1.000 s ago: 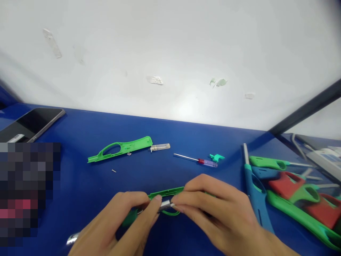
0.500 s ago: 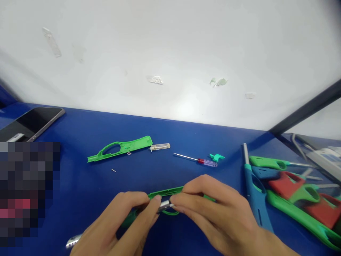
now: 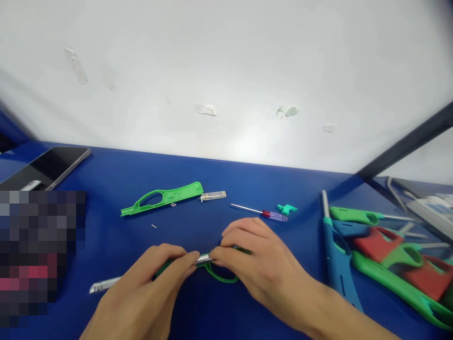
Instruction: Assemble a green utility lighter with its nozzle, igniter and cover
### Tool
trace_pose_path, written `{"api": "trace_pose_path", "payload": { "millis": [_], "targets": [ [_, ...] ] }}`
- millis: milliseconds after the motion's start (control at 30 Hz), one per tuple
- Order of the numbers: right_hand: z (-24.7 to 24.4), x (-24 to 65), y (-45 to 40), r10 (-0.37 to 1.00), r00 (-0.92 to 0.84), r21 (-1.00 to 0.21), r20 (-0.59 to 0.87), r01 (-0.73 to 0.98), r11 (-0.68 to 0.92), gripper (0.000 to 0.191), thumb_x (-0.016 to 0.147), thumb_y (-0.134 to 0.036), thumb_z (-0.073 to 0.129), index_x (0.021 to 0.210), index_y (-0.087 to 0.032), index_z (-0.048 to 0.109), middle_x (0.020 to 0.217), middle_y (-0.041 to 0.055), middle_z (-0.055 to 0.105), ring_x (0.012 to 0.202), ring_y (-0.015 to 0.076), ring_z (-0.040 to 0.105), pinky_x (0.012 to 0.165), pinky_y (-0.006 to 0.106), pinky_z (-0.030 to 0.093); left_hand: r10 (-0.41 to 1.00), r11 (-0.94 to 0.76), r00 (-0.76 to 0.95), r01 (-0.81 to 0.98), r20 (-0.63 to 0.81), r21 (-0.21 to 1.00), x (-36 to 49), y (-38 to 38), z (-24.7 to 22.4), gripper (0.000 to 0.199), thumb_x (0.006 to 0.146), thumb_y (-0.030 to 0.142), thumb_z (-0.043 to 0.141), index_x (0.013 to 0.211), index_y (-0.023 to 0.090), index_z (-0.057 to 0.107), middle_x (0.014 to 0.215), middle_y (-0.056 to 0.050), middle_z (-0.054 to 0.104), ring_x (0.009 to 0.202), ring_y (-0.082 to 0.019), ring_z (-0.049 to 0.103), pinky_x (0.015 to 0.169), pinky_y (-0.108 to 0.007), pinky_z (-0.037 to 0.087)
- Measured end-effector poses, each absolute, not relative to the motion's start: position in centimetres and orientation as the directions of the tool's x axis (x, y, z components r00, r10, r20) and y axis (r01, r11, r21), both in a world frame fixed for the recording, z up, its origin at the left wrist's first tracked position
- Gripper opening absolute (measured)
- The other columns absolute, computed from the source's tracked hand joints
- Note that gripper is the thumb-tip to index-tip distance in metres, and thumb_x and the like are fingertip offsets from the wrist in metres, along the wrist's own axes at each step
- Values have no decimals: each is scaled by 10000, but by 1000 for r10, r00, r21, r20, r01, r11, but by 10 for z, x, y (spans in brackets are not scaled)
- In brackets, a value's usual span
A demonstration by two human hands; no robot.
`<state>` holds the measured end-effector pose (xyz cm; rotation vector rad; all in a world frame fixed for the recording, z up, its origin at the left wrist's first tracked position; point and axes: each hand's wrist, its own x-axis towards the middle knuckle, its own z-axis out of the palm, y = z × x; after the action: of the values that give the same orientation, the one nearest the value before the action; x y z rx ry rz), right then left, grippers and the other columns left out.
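Note:
My left hand is closed around the left part of a green lighter half, whose loop shows below my fingers. A perforated metal tube sticks out to the left of that hand. My right hand pinches the same green half near its loop. Between my fingertips lies a small silvery part. Another green half-shell lies behind my hands, beside a clear fuel tank. A small screw is in front of the shell.
A screwdriver and a teal trigger piece lie behind my right hand. Several lighters, among them a blue one, are piled at the right. A phone lies at the back left, below the white wall.
Both hands have moved left and slightly away from me with the green half. My right hand has turned and covers more of it, and the metal tube at the left shows more.

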<state>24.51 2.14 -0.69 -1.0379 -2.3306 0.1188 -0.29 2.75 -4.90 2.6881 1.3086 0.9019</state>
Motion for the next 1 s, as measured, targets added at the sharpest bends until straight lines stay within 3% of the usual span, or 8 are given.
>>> {"api": "trace_pose_path", "payload": {
  "millis": [67,200,367,567,767,1000],
  "targets": [
    [-9,245,22,711,-530,-302,463,659,689,252,1077,-56,556,1073,-174,778,947,27,744,957,183,657,869,304,492,733,-632,442,725,517,275,-1,28,-47,373,1050,194,407,1186,369,708,1070,58,765,783,-83,755,753,-139,600],
    [-10,244,21,726,-548,-294,415,674,677,230,1095,-96,549,1107,-191,758,951,11,740,835,167,639,763,309,473,733,-636,423,706,533,313,3,29,-41,364,1054,206,411,1140,356,732,1005,56,764,713,-78,735,676,-132,577],
    [-11,242,19,731,-557,-281,393,684,673,317,1146,-155,445,1149,-198,759,953,17,758,772,169,634,702,317,457,687,-673,453,691,568,264,7,34,-29,358,1025,163,446,1024,327,764,850,57,741,623,-60,705,545,-111,514],
    [-12,242,17,742,-554,-283,378,694,662,328,1149,-175,440,1132,-209,766,943,7,755,765,165,650,678,318,459,659,-700,458,664,597,263,7,34,-28,335,982,111,493,1026,309,760,854,30,726,761,-90,723,633,-116,564],
    [-15,242,16,751,-553,-304,360,691,655,277,1133,-169,482,1129,-214,756,935,4,747,762,161,652,695,313,474,695,-693,517,668,500,272,-3,30,-41,344,991,119,512,1196,326,695,991,16,709,889,-121,705,742,-178,589],
    [-17,243,14,747,-557,-305,363,687,660,247,1126,-171,500,1144,-211,743,937,3,743,760,164,644,693,321,477,690,-711,549,637,472,298,-4,28,-45,373,986,77,497,1212,319,668,1011,14,683,953,-141,677,814,-224,590]
  ]
}}
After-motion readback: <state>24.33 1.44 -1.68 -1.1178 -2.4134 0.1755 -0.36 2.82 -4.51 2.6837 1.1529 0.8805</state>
